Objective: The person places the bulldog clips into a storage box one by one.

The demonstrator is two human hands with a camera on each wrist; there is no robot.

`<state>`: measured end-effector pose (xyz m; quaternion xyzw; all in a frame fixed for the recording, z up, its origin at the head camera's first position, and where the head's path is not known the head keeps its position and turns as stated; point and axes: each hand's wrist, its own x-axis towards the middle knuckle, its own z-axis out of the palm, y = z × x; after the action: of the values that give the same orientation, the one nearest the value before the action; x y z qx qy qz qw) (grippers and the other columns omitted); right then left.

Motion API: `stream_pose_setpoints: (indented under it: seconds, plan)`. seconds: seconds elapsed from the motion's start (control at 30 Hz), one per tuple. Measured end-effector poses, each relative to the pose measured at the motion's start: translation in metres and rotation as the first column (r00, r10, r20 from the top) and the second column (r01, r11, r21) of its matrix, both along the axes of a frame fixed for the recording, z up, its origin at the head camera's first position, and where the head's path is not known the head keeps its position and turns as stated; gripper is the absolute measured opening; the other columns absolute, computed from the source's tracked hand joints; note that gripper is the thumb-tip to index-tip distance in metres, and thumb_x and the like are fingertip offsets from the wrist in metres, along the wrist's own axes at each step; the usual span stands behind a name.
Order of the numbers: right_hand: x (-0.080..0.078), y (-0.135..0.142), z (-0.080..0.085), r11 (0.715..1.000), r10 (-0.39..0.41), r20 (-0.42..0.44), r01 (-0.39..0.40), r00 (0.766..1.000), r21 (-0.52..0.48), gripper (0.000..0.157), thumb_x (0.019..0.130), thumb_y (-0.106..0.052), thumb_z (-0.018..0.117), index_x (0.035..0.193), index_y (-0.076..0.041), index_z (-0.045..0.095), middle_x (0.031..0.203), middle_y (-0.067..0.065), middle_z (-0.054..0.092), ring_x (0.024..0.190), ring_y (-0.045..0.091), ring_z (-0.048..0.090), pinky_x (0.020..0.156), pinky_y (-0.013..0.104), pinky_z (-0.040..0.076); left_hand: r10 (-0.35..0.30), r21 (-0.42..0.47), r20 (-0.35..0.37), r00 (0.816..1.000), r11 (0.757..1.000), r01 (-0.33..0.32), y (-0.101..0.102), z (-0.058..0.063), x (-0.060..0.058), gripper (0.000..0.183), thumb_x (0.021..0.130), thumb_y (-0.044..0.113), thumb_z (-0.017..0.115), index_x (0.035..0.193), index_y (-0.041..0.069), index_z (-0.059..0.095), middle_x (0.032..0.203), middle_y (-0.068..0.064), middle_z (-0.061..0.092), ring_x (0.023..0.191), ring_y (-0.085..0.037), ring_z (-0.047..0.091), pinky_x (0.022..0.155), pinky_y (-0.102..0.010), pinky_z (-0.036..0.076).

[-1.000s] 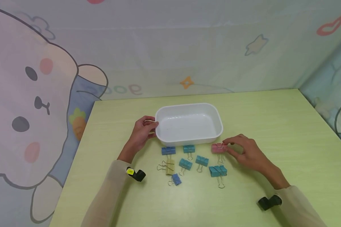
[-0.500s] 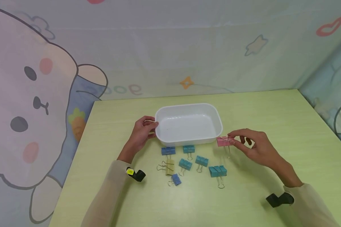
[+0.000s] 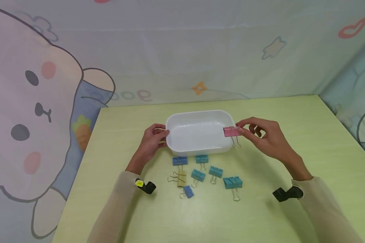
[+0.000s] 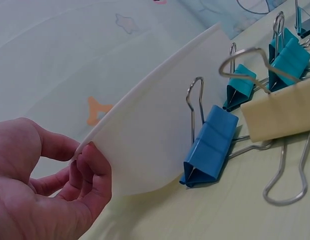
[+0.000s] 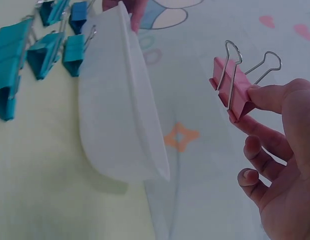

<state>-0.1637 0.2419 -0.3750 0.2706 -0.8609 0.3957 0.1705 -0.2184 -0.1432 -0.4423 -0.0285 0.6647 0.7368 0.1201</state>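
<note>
A white plastic tray (image 3: 197, 149) stands on the table, its inside bare. My left hand (image 3: 151, 141) pinches the tray's left rim between thumb and fingers, which the left wrist view shows closely. Over the tray's right edge hangs a pink binder clip (image 3: 231, 131), raised off the table. Thumb and index finger of my right hand (image 3: 266, 138) pinch one end of it, while the other fingers curl free in the right wrist view. Both wire handles of the pink clip stick out from its body.
In front of the tray lie a dark blue binder clip (image 3: 180, 161), a yellow one (image 3: 181, 178), a small blue one (image 3: 188, 191) and several teal ones, including a large teal clip (image 3: 233, 182). A printed curtain (image 3: 182, 60) rises behind the table.
My right hand has lifted the pink binder clip off the table, first to the right and up, then left over the tray's right edge. The left hand and tray stay put.
</note>
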Motion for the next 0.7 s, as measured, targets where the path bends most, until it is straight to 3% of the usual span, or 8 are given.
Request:
stream_pose_setpoints:
  seconds: [0.17, 0.7]
  plan:
    - [-0.016, -0.017, 0.006, 0.999, -0.002, 0.025, 0.003, 1.0, -0.038, 0.018, 0.096, -0.011, 0.075, 0.112, -0.019, 0.077, 0.08, -0.008, 0.062, 0.063, 0.015, 0.048, 0.056, 0.027, 0.039, 0.001, -0.019, -0.004, 1.0, 1.0, -0.001, 0.0, 0.001, 0.002, 0.037, 0.104, 0.011, 0.063, 0.135, -0.004, 0.049, 0.122, -0.023, 0.059, 0.097, -0.03, 0.064, 0.072, -0.025, 0.058]
    - [-0.057, -0.063, 0.02, 0.993, 0.015, 0.038, -0.011, 0.999, -0.116, 0.013, 0.1, -0.018, 0.071, 0.111, -0.012, 0.074, 0.096, -0.001, 0.072, 0.07, 0.019, 0.054, 0.062, 0.028, 0.045, -0.006, -0.02, -0.005, 1.0, 1.0, 0.006, -0.002, 0.001, -0.001, 0.036, 0.103, 0.01, 0.064, 0.133, -0.004, 0.05, 0.116, -0.02, 0.059, 0.093, -0.027, 0.064, 0.072, -0.026, 0.059]
